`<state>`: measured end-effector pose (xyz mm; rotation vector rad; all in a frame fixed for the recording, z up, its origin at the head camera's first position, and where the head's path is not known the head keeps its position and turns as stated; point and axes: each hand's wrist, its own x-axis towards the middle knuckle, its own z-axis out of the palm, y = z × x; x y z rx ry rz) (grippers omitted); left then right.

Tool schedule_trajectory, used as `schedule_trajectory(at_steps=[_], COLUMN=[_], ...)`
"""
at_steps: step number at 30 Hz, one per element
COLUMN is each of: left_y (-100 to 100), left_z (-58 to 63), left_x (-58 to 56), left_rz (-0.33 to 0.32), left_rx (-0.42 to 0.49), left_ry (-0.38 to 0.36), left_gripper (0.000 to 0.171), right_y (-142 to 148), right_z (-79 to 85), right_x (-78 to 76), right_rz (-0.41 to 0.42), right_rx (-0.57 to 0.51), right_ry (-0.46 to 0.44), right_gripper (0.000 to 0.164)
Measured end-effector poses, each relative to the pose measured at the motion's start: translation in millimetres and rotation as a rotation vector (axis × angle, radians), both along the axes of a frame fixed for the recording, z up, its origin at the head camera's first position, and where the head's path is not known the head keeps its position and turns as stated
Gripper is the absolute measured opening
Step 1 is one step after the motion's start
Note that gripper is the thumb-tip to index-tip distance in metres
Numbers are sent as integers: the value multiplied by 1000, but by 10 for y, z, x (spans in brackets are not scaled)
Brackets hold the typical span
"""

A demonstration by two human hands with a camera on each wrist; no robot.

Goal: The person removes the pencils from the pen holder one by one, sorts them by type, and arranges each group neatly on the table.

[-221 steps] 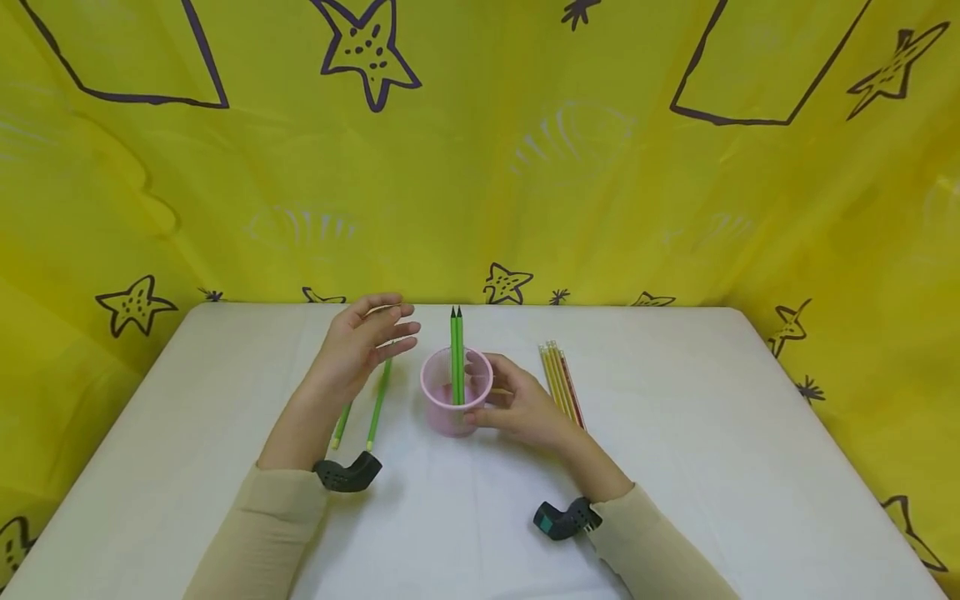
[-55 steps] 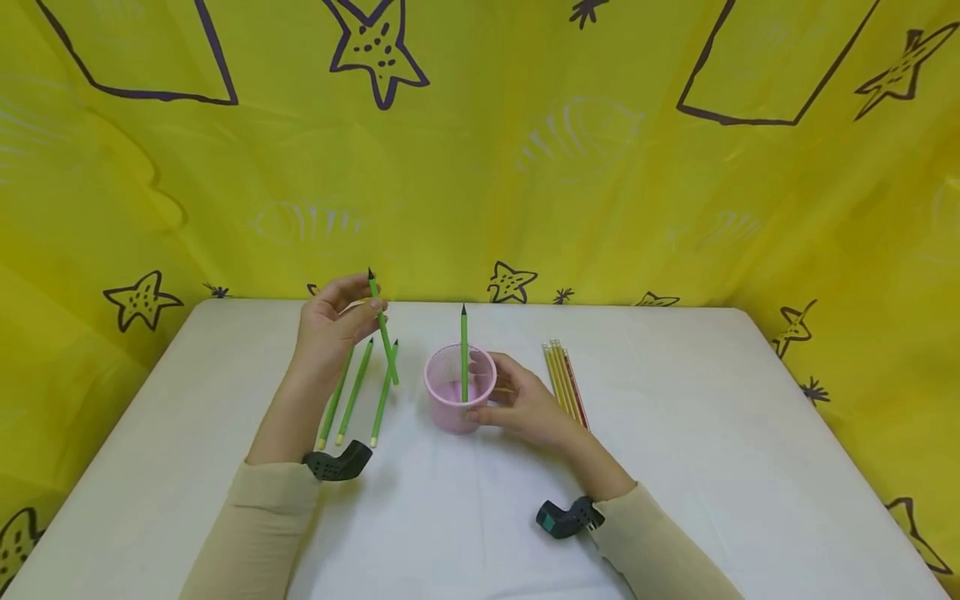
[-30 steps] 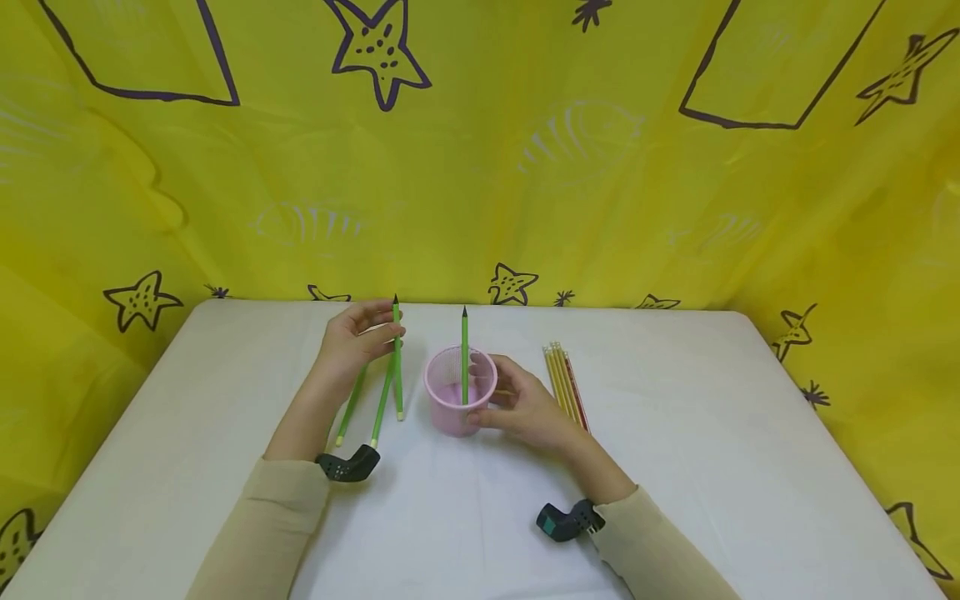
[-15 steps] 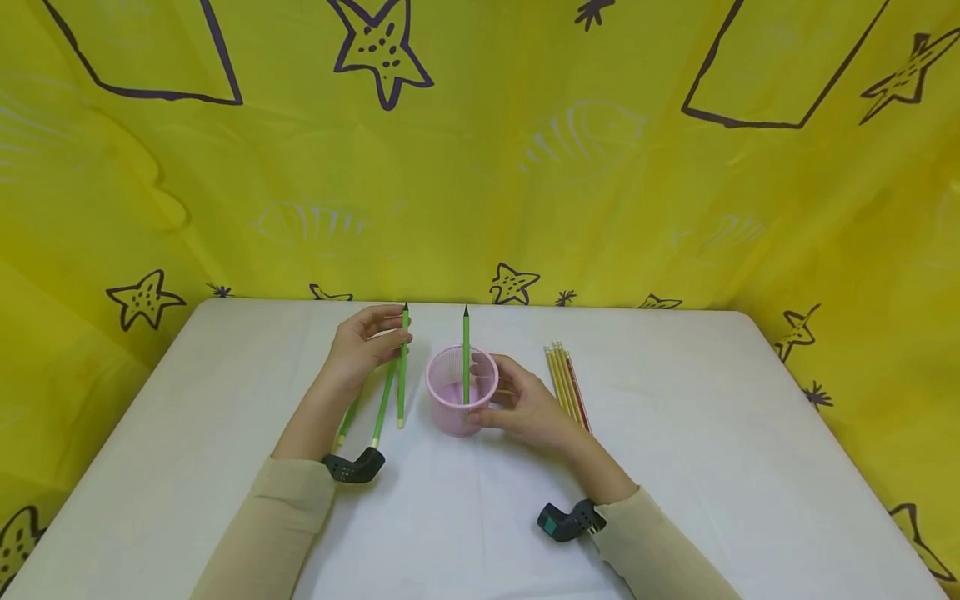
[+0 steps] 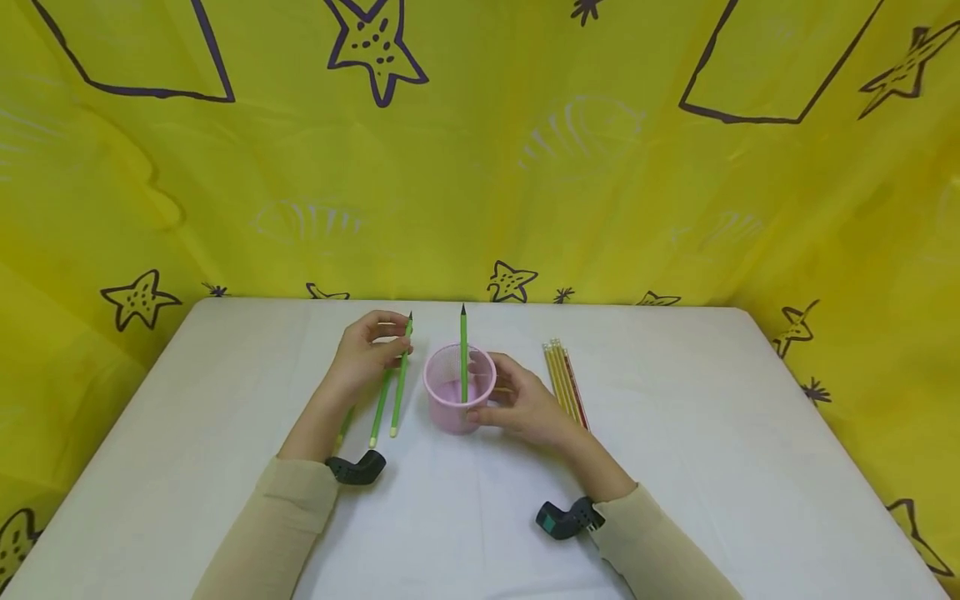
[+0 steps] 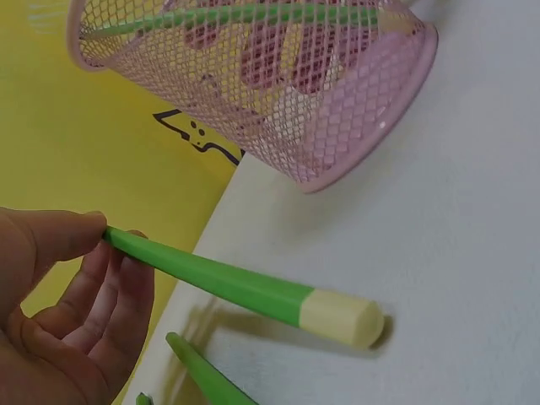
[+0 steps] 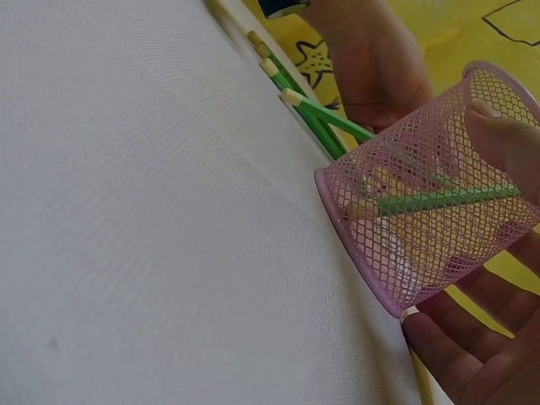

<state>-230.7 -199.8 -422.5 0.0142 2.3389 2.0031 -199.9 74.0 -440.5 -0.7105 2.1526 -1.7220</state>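
Observation:
My left hand (image 5: 363, 357) pinches a green pencil (image 6: 219, 278) between thumb and fingers near its dark tip. The pencil slants down, its pale eraser end low over the table beside more green pencils (image 5: 380, 410), partly hidden by the hand and wrist. With thumb and fingers around its side, my right hand (image 5: 531, 410) holds a pink mesh pencil cup (image 5: 450, 420) upright. Inside the cup one green pencil (image 5: 463, 350) stands tip up. In the left wrist view, right-hand fingers show through the mesh.
Right of the cup lies a bundle of yellow pencils (image 5: 559, 375) with a red one (image 5: 574, 387), partly behind the right hand. A white cloth covers the table (image 5: 675, 417). A yellow patterned curtain (image 5: 465, 167) hangs behind it.
Seven seconds ago two green pencils stood in the cup; one stands there now. The left hand has since lowered its pencil from a raised, tilted pose toward the table. The right hand stays put.

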Motion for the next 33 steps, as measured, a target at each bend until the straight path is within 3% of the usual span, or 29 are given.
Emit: schedule_trajectory(at_steps=[9, 15, 20, 25, 33], left_y=[-38, -34, -17, -14, -16], left_z=[-36, -72, -102, -108, -50], left_x=[-7, 2, 11, 23, 45], left_rz=[-19, -33, -35, -14, -1], left_rx=[-128, -315, -416, -465, -445], left_ry=[0, -6, 40, 91, 98], left_gripper=[31, 36, 39, 39, 36], right_y=[-14, -26, -25, -16, 2], right_z=[19, 33, 30, 20, 2], right_x=[-5, -7, -11, -11, 6], right_rz=[-3, -2, -2, 0, 5], right_rx=[3, 14, 19, 13, 9], right_ry=[3, 4, 2, -2, 10], right_gripper=[78, 79, 78, 78, 78])
